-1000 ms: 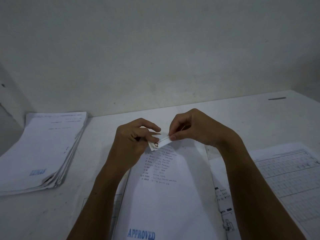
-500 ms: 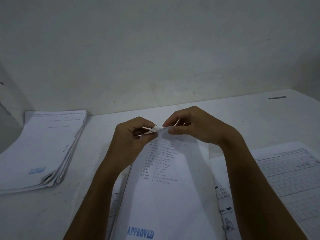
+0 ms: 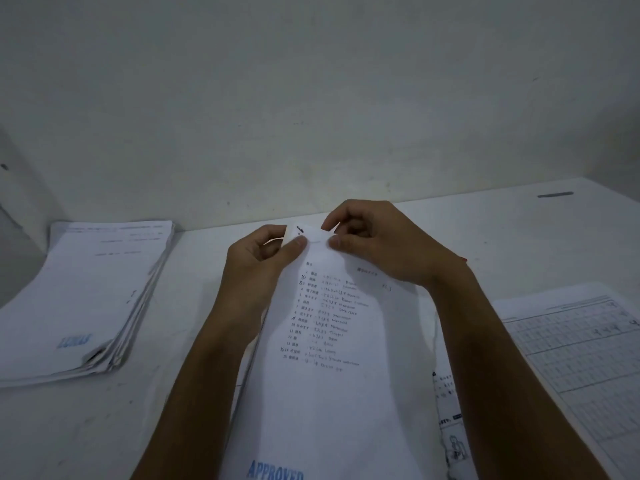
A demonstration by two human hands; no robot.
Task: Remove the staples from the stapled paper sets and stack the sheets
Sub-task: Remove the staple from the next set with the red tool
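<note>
Head view: my left hand (image 3: 263, 261) and right hand (image 3: 377, 240) both pinch the stapled paper set's (image 3: 332, 358) top corner; loose sheet stack (image 3: 83, 292) at table's (image 3: 485, 230) left edge.

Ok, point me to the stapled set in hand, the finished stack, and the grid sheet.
stapled set (image 3: 332, 393), head view, bare middle of top page
finished stack (image 3: 79, 289), head view, top sheet
grid sheet (image 3: 581, 358), head view, ruled area

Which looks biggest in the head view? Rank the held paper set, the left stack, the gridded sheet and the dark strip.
1. held paper set, nearest the camera, so unsure
2. left stack
3. gridded sheet, cut off by the frame
4. dark strip
</note>
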